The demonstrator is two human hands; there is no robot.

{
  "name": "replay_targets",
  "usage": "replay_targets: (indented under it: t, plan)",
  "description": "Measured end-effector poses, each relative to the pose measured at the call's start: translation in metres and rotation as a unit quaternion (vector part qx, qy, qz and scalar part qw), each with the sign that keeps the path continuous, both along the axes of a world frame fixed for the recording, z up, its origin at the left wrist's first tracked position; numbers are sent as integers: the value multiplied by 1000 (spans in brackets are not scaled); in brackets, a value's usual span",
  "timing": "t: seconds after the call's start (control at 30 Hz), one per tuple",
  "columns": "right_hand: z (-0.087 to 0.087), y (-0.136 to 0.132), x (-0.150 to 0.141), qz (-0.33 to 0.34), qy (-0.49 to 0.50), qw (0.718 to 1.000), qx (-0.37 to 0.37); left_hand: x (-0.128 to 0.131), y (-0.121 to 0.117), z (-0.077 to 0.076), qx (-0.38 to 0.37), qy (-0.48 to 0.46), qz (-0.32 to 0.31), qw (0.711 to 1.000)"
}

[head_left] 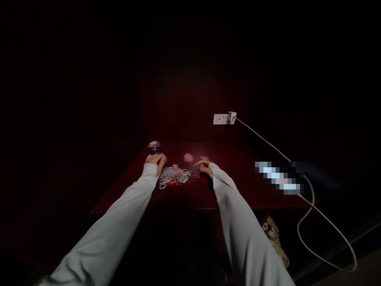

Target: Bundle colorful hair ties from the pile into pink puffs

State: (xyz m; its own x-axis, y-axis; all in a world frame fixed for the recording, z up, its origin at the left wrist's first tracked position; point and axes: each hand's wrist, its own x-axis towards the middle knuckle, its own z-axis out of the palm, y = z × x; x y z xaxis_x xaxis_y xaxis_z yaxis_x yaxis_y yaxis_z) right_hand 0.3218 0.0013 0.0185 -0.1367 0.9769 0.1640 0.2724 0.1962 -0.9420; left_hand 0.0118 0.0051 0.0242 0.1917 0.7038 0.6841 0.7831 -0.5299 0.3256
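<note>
On the dark red table lies a loose pile of small multicoloured elastic hair ties. At its left edge rests my left hand, fingers loosely bent, with nothing visible held; its fingertips are partly hidden. My right hand is at the pile's right side, index finger and thumb pointing left and slightly apart over a greyish patch too dim to make out. Behind the pile sits a small heap of pink hair ties. A smaller purple heap lies just beyond my right fingers, partly covered by them.
A clear jar with pink contents stands behind my left hand. A wall socket holds a charger, whose white cable runs to a blurred bright device at right. The table's front edge shows between my sleeves.
</note>
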Motion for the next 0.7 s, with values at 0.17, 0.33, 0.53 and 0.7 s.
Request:
replay_targets:
  t: [0.17, 0.33, 0.53, 0.7]
  plan:
    - [8, -13, 8, 66, -60, 996, -22, 16, 0, 3, -4, 43, -13, 999]
    - [19, -25, 7, 68, -96, 993, 17, 43, -6, 7, -8, 93, -35, 995]
    - [7, -15, -1, 25, -59, 998, -17, 64, -5, 5, -24, 92, -59, 994]
    - [-4, -7, -17, -7, 91, 995, 38, 61, -1, 3, -24, 55, -68, 996]
